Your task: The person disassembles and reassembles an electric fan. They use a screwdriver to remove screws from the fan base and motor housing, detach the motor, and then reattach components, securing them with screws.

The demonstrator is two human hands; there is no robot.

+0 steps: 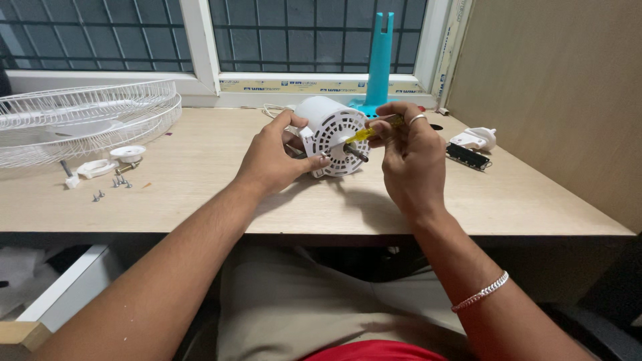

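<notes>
Nearest the camera, both forearms reach out over the lap onto the pale wooden surface [200,194]. The left hand [271,160] has its grip closed around the white fan motor housing [331,137], thumb on the near rim and fingers wrapped over the back, steadying it on its side near the middle of the surface, just ahead of the wrists. The right hand [408,150] has its grip pinched shut on a small yellow-handled screwdriver [364,134], whose tip meets the vented front face of the housing beside the dark steel shaft [356,154] that sticks out toward the person.

The housing looks like rigid plastic over a dense motor, so probably heavier than its size suggests; its smooth round shell could roll, and the slotted face looks thin enough to crack. The drum's sides seem the safest hold, not the shaft.

To the left lie loose screws [114,184], small white plastic fittings [110,162] and a white wire fan guard [80,120]. To the right sits a white switch part [471,140]. Farther back, a turquoise fan stand [380,63] rises by the window.
</notes>
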